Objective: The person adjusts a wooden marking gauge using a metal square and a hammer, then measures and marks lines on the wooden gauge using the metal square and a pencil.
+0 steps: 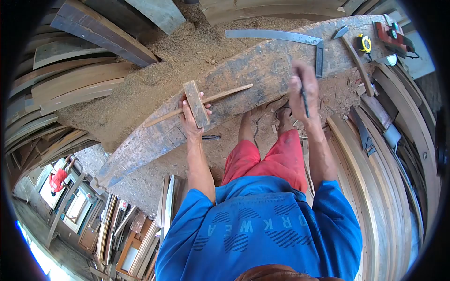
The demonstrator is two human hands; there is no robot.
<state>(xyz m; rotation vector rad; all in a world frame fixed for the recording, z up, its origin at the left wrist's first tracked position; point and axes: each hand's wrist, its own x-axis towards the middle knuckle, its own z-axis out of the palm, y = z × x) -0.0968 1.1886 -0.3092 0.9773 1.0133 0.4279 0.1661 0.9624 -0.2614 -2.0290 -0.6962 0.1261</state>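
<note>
My left hand (189, 115) is wrapped round a wooden marking gauge (197, 104), a block with a long thin stem passing through it, over the workbench (154, 126). My right hand (304, 91) is raised near the bench's front edge, its fingers closed on a dark, slim pencil (305, 102) that points down towards my wrist. Just beyond this hand a metal try square (281, 35) lies on the bench, its dark stock (319, 58) towards me.
On the bench's right end lie a hammer (355, 57), a yellow tape measure (364, 43) and a red tool (393, 38). A handsaw (363, 133) rests by stacked boards (361, 182) at right. More planks (84, 89) and sawdust (108, 112) lie beyond. A person in red (58, 180) is far left.
</note>
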